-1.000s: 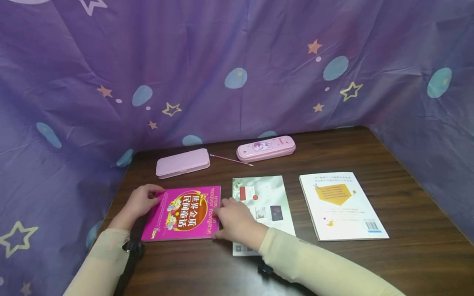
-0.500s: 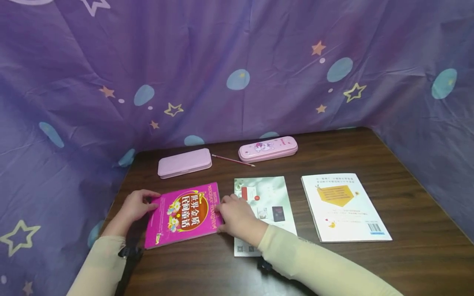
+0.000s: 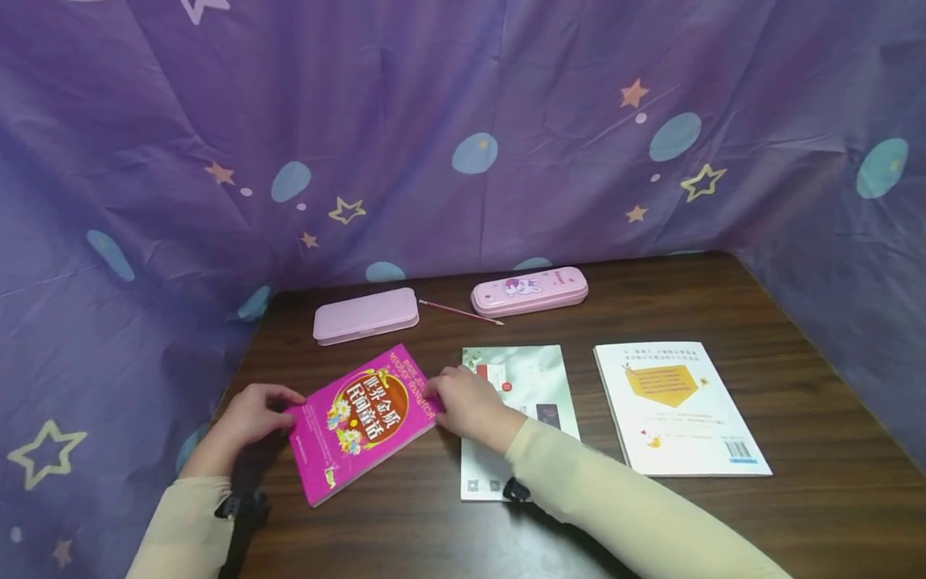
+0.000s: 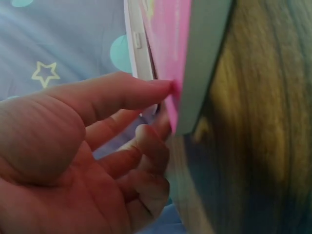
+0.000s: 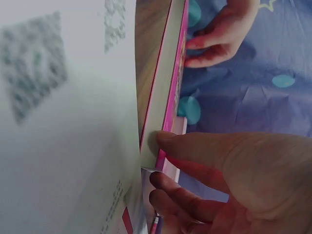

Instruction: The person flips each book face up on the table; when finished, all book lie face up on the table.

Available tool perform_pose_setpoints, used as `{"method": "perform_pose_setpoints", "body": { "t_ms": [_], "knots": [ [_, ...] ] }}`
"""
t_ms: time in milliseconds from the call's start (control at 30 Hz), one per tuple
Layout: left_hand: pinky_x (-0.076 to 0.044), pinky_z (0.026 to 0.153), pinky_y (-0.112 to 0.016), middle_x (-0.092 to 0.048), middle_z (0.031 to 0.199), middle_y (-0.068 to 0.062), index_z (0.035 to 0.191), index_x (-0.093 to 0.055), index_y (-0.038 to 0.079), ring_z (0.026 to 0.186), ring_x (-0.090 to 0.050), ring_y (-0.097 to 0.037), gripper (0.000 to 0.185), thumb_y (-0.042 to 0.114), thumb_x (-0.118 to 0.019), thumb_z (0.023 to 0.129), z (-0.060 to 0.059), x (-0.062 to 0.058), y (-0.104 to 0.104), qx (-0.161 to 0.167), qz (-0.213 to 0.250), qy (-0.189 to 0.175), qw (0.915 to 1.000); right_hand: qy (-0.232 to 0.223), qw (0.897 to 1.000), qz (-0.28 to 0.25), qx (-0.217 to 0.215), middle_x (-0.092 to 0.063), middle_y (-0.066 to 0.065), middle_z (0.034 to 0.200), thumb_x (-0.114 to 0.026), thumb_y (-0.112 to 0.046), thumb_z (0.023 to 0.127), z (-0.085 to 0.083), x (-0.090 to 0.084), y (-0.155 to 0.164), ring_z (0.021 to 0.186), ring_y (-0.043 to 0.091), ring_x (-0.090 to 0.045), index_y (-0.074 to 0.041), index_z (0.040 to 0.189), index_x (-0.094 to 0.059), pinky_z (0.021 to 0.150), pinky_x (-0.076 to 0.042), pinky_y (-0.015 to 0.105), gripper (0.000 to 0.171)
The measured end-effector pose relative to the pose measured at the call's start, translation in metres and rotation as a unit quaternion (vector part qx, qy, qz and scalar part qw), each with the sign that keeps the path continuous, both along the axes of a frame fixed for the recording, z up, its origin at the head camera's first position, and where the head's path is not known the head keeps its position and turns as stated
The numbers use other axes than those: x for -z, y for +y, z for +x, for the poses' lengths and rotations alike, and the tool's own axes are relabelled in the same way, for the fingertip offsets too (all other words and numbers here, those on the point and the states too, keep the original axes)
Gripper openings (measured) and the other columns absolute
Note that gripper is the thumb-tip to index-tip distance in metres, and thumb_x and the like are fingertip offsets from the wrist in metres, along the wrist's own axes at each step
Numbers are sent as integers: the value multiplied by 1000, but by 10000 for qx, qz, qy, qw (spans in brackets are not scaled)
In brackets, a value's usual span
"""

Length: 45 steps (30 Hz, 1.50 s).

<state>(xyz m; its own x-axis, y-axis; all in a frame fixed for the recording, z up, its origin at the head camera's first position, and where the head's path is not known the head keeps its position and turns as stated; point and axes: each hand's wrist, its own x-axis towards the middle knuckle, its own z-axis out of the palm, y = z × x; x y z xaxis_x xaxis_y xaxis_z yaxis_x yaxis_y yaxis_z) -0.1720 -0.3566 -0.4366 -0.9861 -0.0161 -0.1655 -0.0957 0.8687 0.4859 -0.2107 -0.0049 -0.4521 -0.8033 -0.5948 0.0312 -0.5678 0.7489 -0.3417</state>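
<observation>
Pinched the left corner of the pink book [image 3: 362,426] with the left hand [image 3: 251,414] and held its right corner with the right hand [image 3: 473,410]. Was turned slantwise toward the left edge of the tabletop [image 3: 391,535], bright pink on top, with big white writing in a round orange-brown patch, painted flowers, yellow letters along one side and pale pages.

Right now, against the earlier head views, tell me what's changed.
The magenta book has turned counterclockwise in the head view, its left side nearer the person. The left hand moved nearer; neither it nor the right hand let go. The pencil, green booklet, white book, plain pink case and rabbit case stayed.
</observation>
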Motion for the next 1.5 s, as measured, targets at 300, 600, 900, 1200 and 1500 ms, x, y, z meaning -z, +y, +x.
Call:
{"method": "perform_pose_setpoints", "body": {
  "t_ms": [300,600,900,1200,1500],
  "knots": [
    [-45,71,-33,-73,84,-8,101,-75,-3,77,-60,-17,27,5,-83,76,10,-5,-3,286,200,-273,9990,-112,9996,-217,126,-74,1,106,-85,-25,85,-17,2,0,101,22,-67,-19,114,-77,91,-55,41,31],
    [-43,63,-27,-65,75,-1,94,-70,0,70,-56,-16,24,1,-83,74,20,-7,-1,855,414,-446,9945,5,9989,-389,257,-74,2,104,-84,-24,86,-39,4,-3,103,25,-67,-20,112,-78,92,-55,42,27],
    [-43,60,-24,-64,70,-2,92,-67,-1,64,-55,-11,24,-3,-81,73,31,-11,11,1136,729,-894,9868,-205,9954,-585,733,-75,3,114,-81,-23,89,-48,9,-10,113,27,-68,-25,121,-76,95,-55,43,33],
    [-51,61,-22,-71,74,-14,93,-65,-11,64,-61,-7,22,-9,-76,75,38,-4,16,1600,1838,-1413,9595,-395,9945,-912,321,-70,10,127,-83,-22,87,-63,15,-19,123,29,-65,-11,132,-70,110,-48,41,49],
    [-49,60,-23,-69,72,-6,89,-66,-7,65,-60,-12,20,-8,-78,73,44,-10,23,1377,1433,-1328,9710,-373,9937,-1057,-1,-69,12,131,-85,-24,84,-64,14,-16,127,32,-60,-9,134,-69,114,-44,42,54]
  ]
}}
